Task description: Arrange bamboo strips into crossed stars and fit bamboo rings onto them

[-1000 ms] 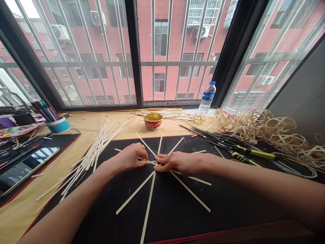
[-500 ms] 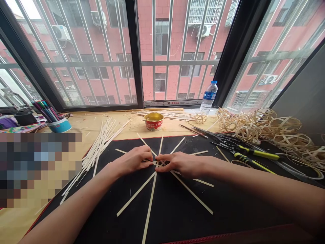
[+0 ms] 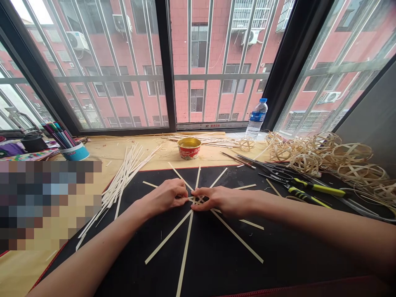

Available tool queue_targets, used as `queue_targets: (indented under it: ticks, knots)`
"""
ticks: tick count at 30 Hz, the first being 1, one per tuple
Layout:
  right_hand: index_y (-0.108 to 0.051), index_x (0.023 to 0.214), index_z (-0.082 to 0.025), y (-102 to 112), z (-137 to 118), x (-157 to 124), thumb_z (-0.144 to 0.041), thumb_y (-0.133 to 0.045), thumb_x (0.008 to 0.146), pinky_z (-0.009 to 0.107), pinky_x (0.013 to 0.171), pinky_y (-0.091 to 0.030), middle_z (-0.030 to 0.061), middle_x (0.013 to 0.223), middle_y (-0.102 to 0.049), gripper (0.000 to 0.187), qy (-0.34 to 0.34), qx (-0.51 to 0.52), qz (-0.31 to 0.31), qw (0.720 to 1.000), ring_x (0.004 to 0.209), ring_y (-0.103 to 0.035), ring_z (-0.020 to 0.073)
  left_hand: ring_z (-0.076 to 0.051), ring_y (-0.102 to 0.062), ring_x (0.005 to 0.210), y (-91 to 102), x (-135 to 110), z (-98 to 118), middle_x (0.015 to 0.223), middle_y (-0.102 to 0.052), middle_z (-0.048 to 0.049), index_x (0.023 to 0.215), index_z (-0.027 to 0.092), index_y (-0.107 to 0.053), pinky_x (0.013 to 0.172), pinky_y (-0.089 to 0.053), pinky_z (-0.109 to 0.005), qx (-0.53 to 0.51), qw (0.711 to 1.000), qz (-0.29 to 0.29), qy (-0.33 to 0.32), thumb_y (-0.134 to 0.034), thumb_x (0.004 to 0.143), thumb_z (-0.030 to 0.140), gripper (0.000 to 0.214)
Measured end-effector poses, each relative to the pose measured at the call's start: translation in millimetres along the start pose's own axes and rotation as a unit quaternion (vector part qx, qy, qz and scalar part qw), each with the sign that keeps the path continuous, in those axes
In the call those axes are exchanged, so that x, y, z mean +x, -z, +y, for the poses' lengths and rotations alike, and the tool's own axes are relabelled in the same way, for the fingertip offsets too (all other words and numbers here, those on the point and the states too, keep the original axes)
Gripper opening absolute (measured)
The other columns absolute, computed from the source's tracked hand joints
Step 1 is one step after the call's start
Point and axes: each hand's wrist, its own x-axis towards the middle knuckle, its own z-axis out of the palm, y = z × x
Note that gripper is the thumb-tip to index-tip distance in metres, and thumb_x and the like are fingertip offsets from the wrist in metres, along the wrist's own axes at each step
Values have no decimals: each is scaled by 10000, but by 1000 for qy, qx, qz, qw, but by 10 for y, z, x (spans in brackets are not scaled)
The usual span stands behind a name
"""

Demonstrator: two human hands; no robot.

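Note:
Several pale bamboo strips (image 3: 173,232) lie crossed in a star on a black mat (image 3: 278,243). My left hand (image 3: 165,196) and my right hand (image 3: 221,200) meet at the star's centre, fingertips pinched on the crossing strips and pressing them down. The crossing point itself is hidden under my fingers. A loose bundle of more strips (image 3: 122,179) lies to the left of the mat.
A red and gold bowl (image 3: 189,148) stands behind the mat, a water bottle (image 3: 256,118) by the window. Woven strip balls (image 3: 324,154) pile up at the right. Yellow-handled pliers (image 3: 312,189) and scissors lie on the mat's right. A cup of pens (image 3: 69,146) stands far left.
Both hands stay on the centre of the star with small finger shifts. The view has drifted slightly, so everything sits a little further right.

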Motion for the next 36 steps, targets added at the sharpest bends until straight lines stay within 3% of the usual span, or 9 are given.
queue_targets:
  ticks: [10, 16, 19, 23, 36]
  knots:
    - [-541, 1329, -214, 25, 10, 2, 120, -417, 708, 361, 1012, -406, 147, 1464, -389, 716, 7, -8, -10, 1000, 1267, -485, 279, -130, -561, 684, 26, 8, 39, 783, -583, -25, 777, 160, -686, 614, -410, -216, 22, 1000, -7, -10, -576, 852, 159, 133]
    - [-497, 1345, -147, -37, 61, -7, 40, -431, 775, 365, 988, -427, 164, 1375, -487, 604, 42, 25, 54, 997, 1195, -540, 251, -142, -579, 757, 20, 15, 48, 854, -601, -30, 862, 179, -681, 669, -430, -220, 29, 999, -10, -14, -562, 857, 156, 122]
    - [-428, 1364, -119, -48, 122, 3, -31, -542, 721, 369, 945, -451, 161, 1271, -566, 658, 50, 48, 70, 995, 1112, -578, 255, -148, -579, 757, 19, 19, 67, 843, -601, -23, 883, 184, -678, 674, -430, -226, 38, 999, -10, -7, -579, 844, 147, 113]
    - [-447, 1328, -89, -19, 149, 21, -33, -579, 657, 357, 861, -479, 162, 1194, -596, 686, 29, 54, 50, 997, 1008, -609, 257, -152, -576, 761, 25, 18, 90, 857, -607, -26, 902, 181, -668, 669, -427, -231, 51, 999, -17, -6, -562, 857, 146, 121]
    - [-473, 1275, -83, -75, 112, 31, -5, -547, 638, 357, 900, -468, 155, 1167, -599, 646, 13, 71, 74, 995, 1044, -590, 258, -158, -583, 781, 24, 26, 132, 869, -605, -27, 878, 181, -641, 692, -440, -240, 55, 998, -21, 1, -513, 871, 155, 131]
